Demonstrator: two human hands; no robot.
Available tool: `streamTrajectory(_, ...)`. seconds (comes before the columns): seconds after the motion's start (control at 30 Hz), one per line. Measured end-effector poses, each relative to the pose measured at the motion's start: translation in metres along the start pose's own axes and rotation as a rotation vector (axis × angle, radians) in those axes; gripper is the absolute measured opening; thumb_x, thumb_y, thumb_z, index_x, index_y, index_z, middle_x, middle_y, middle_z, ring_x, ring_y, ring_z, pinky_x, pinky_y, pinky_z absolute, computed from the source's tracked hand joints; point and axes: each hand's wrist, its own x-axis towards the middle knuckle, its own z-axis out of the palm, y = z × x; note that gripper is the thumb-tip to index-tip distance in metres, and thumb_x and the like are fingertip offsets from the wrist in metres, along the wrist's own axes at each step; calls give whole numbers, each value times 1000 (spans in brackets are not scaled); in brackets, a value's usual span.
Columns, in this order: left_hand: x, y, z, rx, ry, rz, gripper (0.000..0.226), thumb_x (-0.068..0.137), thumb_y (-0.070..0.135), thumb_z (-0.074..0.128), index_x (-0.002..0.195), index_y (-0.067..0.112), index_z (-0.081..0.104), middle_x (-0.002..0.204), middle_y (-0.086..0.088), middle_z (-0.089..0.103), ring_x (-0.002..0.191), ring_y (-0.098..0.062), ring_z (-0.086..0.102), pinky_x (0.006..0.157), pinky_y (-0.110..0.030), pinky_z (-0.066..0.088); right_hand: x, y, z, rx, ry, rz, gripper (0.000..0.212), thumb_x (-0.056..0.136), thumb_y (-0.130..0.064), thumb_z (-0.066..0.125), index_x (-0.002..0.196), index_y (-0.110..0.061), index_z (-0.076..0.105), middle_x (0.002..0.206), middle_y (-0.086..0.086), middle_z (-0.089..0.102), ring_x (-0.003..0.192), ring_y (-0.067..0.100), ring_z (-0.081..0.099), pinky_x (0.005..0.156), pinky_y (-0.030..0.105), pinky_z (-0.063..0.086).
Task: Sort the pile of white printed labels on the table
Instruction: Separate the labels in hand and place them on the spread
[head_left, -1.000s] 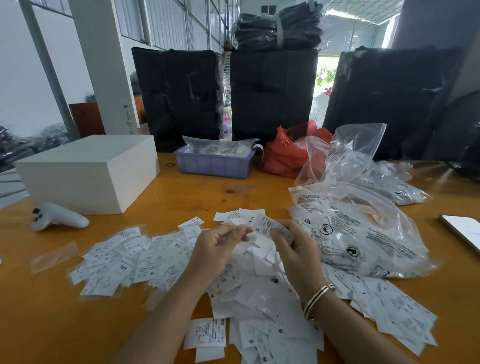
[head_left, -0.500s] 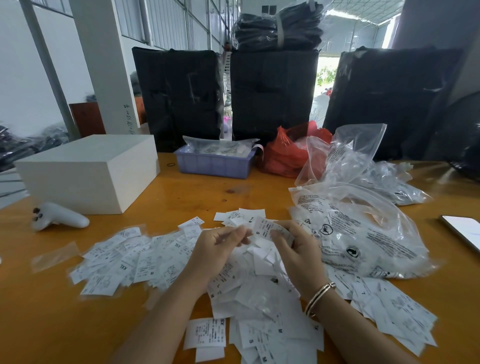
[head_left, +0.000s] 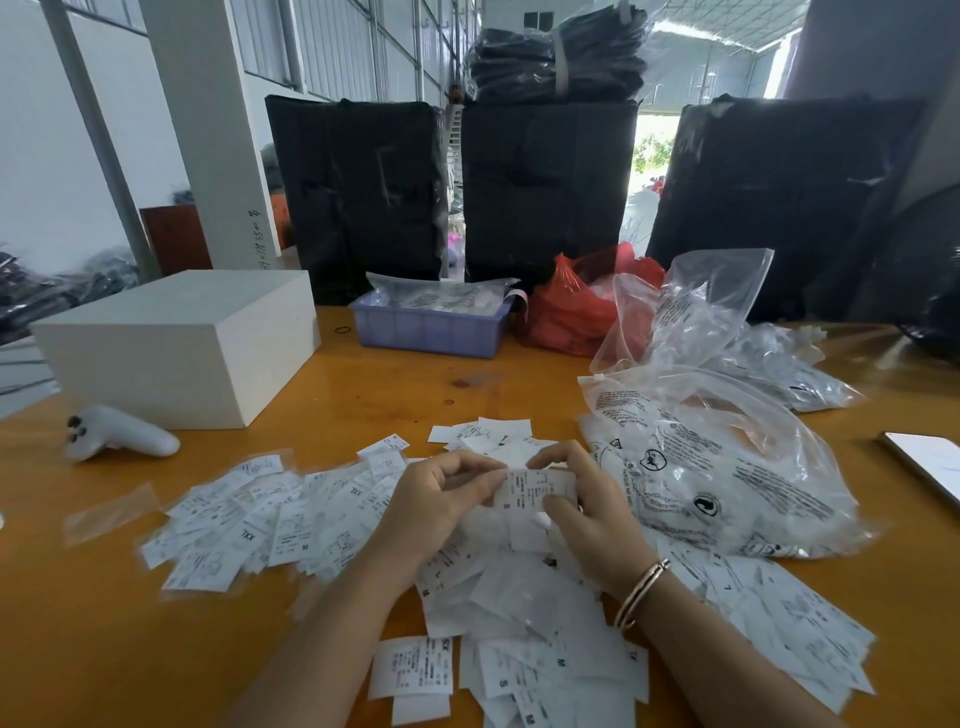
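Most of the job looks left to do. Toward the left edge of the surface (head_left: 130, 649) lies a spread of labels (head_left: 270, 525) in clear sleeves. It may be a sorted group, but it looks loose and mixed: one says XXL and another says M, so I cannot tell if it is a finished group. A white controller (head_left: 122, 441) and a white box (head_left: 176, 345) sit beyond it, closer to the far left corner.

In the middle, near the front edge, is the big pile of labels (head_left: 519, 623). It is still thick and jumbled, with S, M and L letters showing on different ones. That part is not sorted yet, I think.

Both hands are over this pile. The left hand (head_left: 441, 499) and the right hand (head_left: 587, 509) each pinch one label (head_left: 535, 486) between fingers and thumb, one at each end. It is held just above the pile. An S shows on it. The small print is too tiny to read.

To the right of the hands sits a big clear bag (head_left: 727, 467) with black print. More labels (head_left: 779, 618) spread out in front of it toward the front right corner. I cannot tell if these are a sorted group or just spill from the pile. The bag hides whatever lies under it.

At the right edge a flat white thing (head_left: 930, 462) is cut off by the picture. Some labels at the front edge are cut off too.
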Motion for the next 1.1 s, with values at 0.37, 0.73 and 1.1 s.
streamTrajectory(0.37,-2,0,2,-8,-46,0,17,83,25,72,92,39,68,84,20,71,78,-2,67,66,-13,52,3,3,7,195,85,84,32,90,3,54,105,-24,48,59,-10,57,52,4,46,50,18,39)
streamTrajectory(0.73,-2,0,3,-64,2,-16,29,82,19,73,103,37,65,90,18,70,79,-7,70,64,-17,55,1,1,13,9,132,42,49,96,-5,47,127,-43,41,76,-7,55,63,-4,49,61,9,40)
streamTrajectory(1.1,-1,-2,1,-37,23,-10,27,84,26,71,107,39,62,93,21,73,85,5,67,63,-8,49,2,1,15,143,79,205,29,97,-14,46,121,-25,57,88,-10,65,75,-3,63,73,17,51)
